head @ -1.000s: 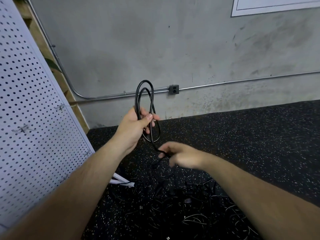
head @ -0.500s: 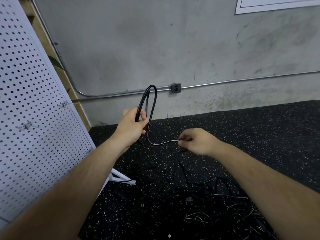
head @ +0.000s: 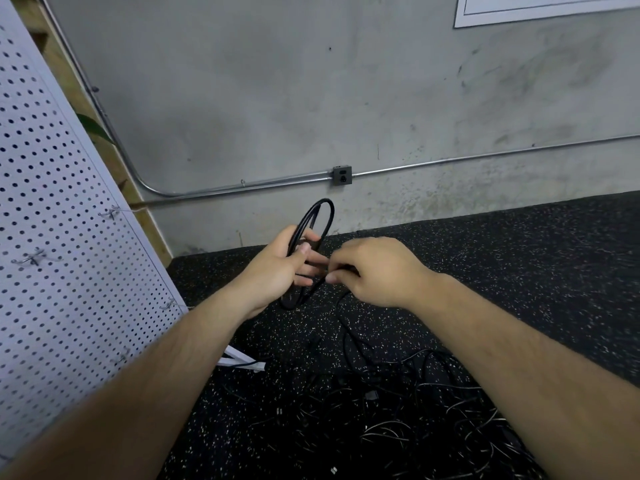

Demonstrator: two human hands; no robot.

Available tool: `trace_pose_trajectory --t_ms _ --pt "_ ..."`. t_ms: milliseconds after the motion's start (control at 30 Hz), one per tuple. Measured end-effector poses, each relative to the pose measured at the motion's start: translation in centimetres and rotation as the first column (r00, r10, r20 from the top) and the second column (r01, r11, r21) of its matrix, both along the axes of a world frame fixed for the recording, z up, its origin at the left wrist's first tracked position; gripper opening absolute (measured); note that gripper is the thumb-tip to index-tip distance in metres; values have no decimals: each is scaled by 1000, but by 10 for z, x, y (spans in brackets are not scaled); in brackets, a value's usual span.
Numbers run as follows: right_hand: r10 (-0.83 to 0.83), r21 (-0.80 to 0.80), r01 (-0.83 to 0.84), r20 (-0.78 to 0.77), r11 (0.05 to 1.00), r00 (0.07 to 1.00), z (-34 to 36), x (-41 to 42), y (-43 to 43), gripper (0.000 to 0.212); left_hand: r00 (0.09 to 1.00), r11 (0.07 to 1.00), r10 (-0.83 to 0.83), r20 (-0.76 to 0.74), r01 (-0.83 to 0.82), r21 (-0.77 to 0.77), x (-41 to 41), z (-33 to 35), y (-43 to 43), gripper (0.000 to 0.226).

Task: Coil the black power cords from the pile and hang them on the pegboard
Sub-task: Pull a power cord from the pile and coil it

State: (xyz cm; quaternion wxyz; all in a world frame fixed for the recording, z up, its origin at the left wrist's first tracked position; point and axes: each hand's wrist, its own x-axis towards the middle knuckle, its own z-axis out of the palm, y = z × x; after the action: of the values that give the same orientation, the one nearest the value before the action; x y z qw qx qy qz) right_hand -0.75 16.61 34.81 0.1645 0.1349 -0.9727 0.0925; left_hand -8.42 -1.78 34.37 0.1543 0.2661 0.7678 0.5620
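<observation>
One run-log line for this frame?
stage: coiling | left hand: holds cord coil | right hand: pinches cord at coil | pile: on floor | pegboard: hooks bare

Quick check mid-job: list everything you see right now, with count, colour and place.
Coiled black power cord: one, black, held upright in the left hand, loops above and below the fist.
Tangled pile of black cords: count unclear, black, on the floor in the lower middle.
White perforated pegboard: one, white, leaning at left.
Metal peg hooks: several, silver, on the pegboard, none holding a cord.
Grey wall outlet box: one, grey, on the metal conduit along the concrete wall.
Black speckled rubber floor: one, black.
Left hand: closed around the coil.
Right hand: pinching the cord's loose run beside the coil.
</observation>
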Motion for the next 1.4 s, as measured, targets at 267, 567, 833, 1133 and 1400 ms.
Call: trace_pose_trajectory --t_ms 267,567,833,1133,1400 --pt "-118 -460 92 -28 883 993 15 3 9 51 974 979 -206 97 205 17 16 4 3 19" --pt "151 -889 200 283 412 947 -12 -1 27 16 904 919 -162 396 -8 395 7 24 -8 31" --pt "-111 -881 169 134 441 985 -1 -9 -5 29 915 966 -206 346 134 221 21 14 4 42" --pt "-58 -871 379 381 314 923 18 -2 -15 96 925 954 -293 242 265 142 26 15 7 40" --pt "-249 -879 231 134 417 959 11 -12 -22 48 979 969 -204 27 206 -140 25 -2 12 30"
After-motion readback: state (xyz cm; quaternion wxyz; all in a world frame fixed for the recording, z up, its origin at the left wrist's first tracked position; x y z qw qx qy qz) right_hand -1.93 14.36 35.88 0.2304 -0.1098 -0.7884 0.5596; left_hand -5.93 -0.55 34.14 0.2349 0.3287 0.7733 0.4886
